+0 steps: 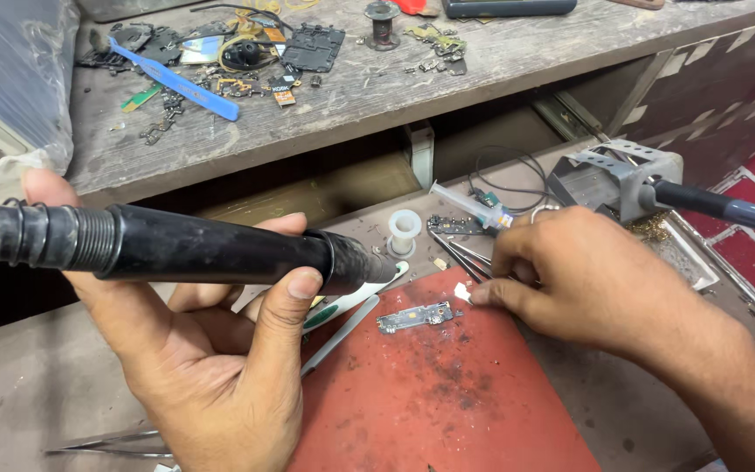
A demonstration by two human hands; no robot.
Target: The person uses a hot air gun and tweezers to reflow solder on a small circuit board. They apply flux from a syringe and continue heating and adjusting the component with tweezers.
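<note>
My left hand (211, 350) grips a black hot-air handpiece (220, 252) with a ribbed hose, its nozzle pointing right over a red work mat (447, 393). A small circuit board (414, 317) lies on the mat just below and right of the nozzle. My right hand (583, 284) rests at the mat's far right edge, fingertips pinching a small white piece (462, 291). Black tweezers (458, 253) lie just beside those fingers.
A soldering iron in its metal stand (618, 179) sits at the right. A syringe (469, 205), a white spool (404, 229) and thin wire lie behind the mat. The wooden shelf (377, 96) above holds a blue pry tool (176, 80) and phone parts. Steel tweezers (111, 441) lie at bottom left.
</note>
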